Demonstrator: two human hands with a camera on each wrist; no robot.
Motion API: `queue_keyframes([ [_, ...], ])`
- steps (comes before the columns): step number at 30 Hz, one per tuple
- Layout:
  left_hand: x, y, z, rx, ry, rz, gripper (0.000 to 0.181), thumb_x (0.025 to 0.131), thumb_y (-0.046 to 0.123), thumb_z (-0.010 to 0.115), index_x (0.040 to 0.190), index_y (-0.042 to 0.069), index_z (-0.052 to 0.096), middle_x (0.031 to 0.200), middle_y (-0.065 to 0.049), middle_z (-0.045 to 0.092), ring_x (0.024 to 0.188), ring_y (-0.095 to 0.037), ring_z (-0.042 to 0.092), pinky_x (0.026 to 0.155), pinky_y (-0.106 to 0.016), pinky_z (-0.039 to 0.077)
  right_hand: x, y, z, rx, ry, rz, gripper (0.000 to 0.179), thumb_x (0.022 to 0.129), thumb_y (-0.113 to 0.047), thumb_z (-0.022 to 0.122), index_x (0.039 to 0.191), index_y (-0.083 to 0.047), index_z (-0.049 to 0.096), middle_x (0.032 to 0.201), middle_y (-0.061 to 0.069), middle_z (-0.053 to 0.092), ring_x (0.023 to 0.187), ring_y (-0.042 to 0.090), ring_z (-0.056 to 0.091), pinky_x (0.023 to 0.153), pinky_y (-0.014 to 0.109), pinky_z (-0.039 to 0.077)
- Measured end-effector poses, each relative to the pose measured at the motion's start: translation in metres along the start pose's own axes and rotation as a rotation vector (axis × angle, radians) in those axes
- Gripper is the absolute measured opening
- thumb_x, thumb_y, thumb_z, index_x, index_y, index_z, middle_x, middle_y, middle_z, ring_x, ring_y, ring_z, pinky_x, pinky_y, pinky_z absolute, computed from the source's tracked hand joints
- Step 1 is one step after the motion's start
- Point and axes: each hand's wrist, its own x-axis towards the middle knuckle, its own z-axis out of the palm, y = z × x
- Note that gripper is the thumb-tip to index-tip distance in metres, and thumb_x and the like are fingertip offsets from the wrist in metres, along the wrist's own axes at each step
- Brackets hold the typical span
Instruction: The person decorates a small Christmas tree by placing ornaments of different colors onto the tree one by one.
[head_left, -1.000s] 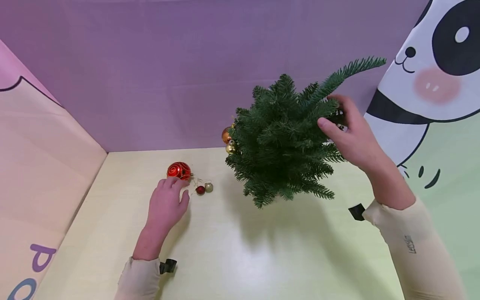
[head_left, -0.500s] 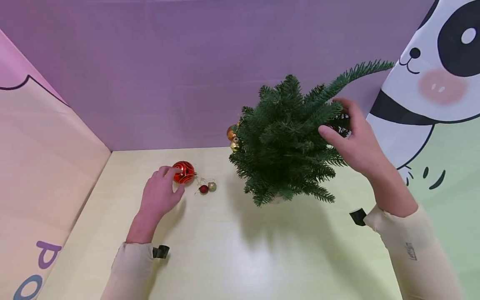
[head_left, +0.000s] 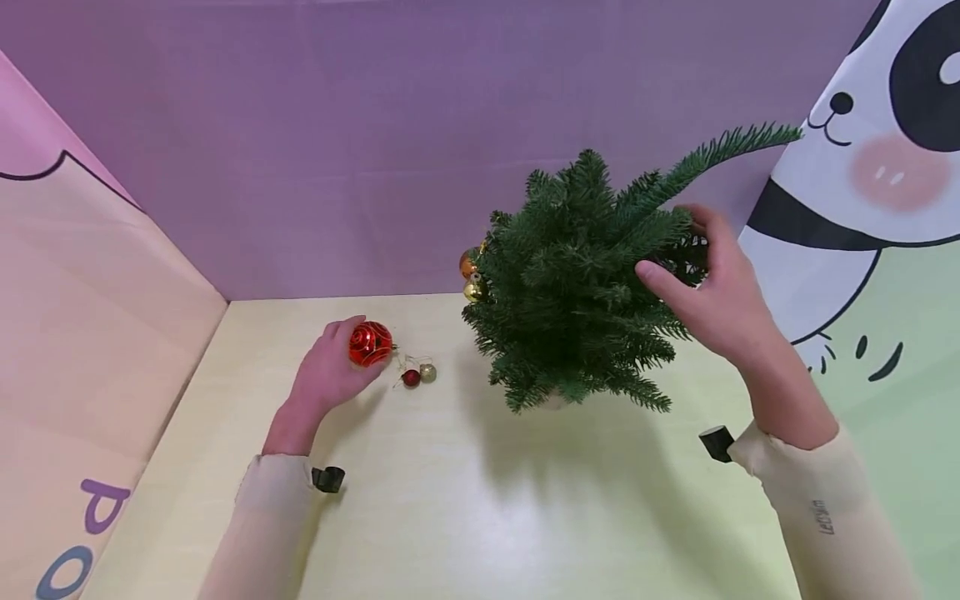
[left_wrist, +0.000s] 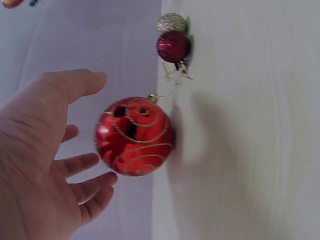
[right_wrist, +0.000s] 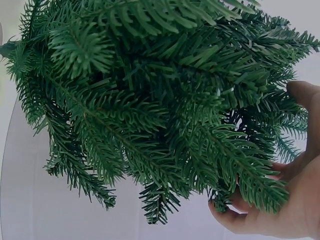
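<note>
the red ball is on the surface, left in the head view; its shape is round, and its cap points to the right there, toward one dark red bauble and one pale gold bauble. the left hand surrounds it with fingers half open, the thumb standing apart; if the others touch it, i cannot tell. farther right is the green tree, its longest branch pointing to upper right. the right hand has its fingers curved loosely round the branches, thumb wide apart from them
</note>
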Motion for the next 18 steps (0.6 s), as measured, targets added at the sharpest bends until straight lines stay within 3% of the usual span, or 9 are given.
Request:
queue_keyframes([
  [5, 0.007, -0.009, 0.004, -0.022, -0.020, -0.045, 0.092, 0.080, 0.038, 0.076, 0.148, 0.000, 0.027, 0.134, -0.028, 0.042, 0.120, -0.047, 0.045, 0.094, -0.061, 0.041, 0.000, 0.001, 0.000, 0.012, 0.007, 0.008, 0.075, 0.093, -0.036, 0.062, 0.153, -0.014, 0.023, 0.155, 0.013, 0.024, 0.142, 0.031, 0.020, 0.107, 0.061, 0.021],
  [12, 0.014, -0.024, 0.007, -0.084, 0.018, -0.112, 0.090, 0.080, 0.038, 0.078, 0.145, -0.003, 0.031, 0.132, -0.029, 0.041, 0.120, -0.046, 0.042, 0.095, -0.062, 0.040, -0.002, 0.000, 0.000, 0.007, 0.009, 0.023, 0.074, 0.093, -0.036, 0.062, 0.153, -0.015, 0.022, 0.155, 0.015, 0.024, 0.141, 0.034, 0.022, 0.106, 0.063, 0.021],
  [18, 0.019, -0.037, 0.011, -0.179, -0.022, -0.195, 0.092, 0.081, 0.044, 0.076, 0.144, -0.006, 0.032, 0.133, -0.029, 0.038, 0.121, -0.045, 0.042, 0.099, -0.059, 0.039, -0.002, -0.001, 0.000, 0.006, -0.002, 0.039, 0.074, 0.093, -0.036, 0.061, 0.153, -0.016, 0.022, 0.153, 0.019, 0.025, 0.135, 0.041, 0.028, 0.101, 0.064, 0.025],
])
